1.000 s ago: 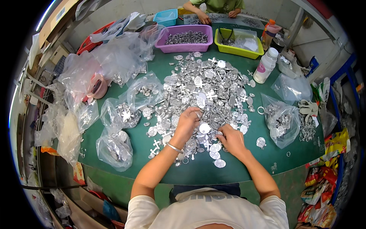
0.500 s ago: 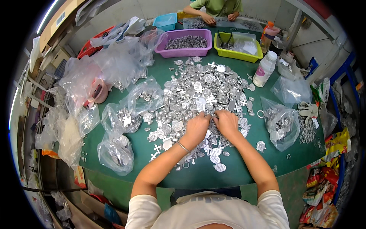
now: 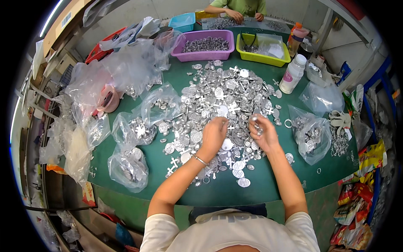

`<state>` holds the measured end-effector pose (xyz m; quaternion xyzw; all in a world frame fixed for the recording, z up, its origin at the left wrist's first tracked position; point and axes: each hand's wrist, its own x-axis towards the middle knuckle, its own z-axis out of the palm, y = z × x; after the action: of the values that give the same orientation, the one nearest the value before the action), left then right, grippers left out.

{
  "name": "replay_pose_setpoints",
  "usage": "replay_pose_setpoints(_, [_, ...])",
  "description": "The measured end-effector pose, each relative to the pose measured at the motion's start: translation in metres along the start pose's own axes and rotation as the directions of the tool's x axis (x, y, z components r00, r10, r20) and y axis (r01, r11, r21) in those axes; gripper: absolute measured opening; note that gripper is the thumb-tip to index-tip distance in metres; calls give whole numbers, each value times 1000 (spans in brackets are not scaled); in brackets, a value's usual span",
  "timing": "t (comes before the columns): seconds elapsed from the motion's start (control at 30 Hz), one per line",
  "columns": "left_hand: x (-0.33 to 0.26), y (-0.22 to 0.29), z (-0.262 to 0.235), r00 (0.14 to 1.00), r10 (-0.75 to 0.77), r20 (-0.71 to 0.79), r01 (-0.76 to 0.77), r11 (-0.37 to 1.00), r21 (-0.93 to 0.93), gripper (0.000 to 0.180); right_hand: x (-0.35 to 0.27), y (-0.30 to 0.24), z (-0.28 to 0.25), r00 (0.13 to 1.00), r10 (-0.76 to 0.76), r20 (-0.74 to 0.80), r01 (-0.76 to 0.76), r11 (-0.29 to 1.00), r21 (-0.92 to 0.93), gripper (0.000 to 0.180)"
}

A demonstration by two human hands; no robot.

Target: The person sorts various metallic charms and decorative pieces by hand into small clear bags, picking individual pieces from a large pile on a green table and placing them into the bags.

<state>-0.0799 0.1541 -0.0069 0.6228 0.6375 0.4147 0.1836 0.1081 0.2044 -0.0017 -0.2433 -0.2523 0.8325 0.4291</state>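
A big heap of silver-coloured metal medals (image 3: 231, 86), mostly oval and mixed with small crosses (image 3: 234, 108), covers the middle of a green table (image 3: 176, 197). My left hand (image 3: 214, 135), with a bangle at its wrist, is over the near part of the heap. Its fingers are pinched, and what sits in the fingertips is too small to make out. To its right, my right hand (image 3: 266, 135) is turned partly palm up, fingers curled around several small oval medals (image 3: 257, 126). Loose oval medals (image 3: 239, 173) lie flat between my forearms.
Clear bags of metal pieces (image 3: 130, 166) lie left, another bag (image 3: 310, 136) right. Behind the heap stand a purple basin (image 3: 203, 56), a yellow-green basin (image 3: 263, 59) and a white bottle (image 3: 293, 74). Across the table, a co-worker's hands (image 3: 235, 17) are over small parts.
My hands have moved apart. The right one has shifted right and turned up, showing medals in its fingers; the left has drawn slightly left.
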Motion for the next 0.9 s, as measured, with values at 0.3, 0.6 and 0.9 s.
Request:
replay_pose_setpoints(0.3, [-7,2,-36,719,-443,535,480,-240,-844,6,-2,2,4,970,-127,-207,-79,643,-762,25])
replay_pose_setpoints(0.6, [-8,-8,-5,984,121,129,-158,929,336,24,18,24,19,922,-376,95,50,-126,-991,16])
replay_pose_setpoints(0.9, [6,-11,9,986,160,39,-164,941,296,16,12,6,5,889,-458,6,20,25,-999,16])
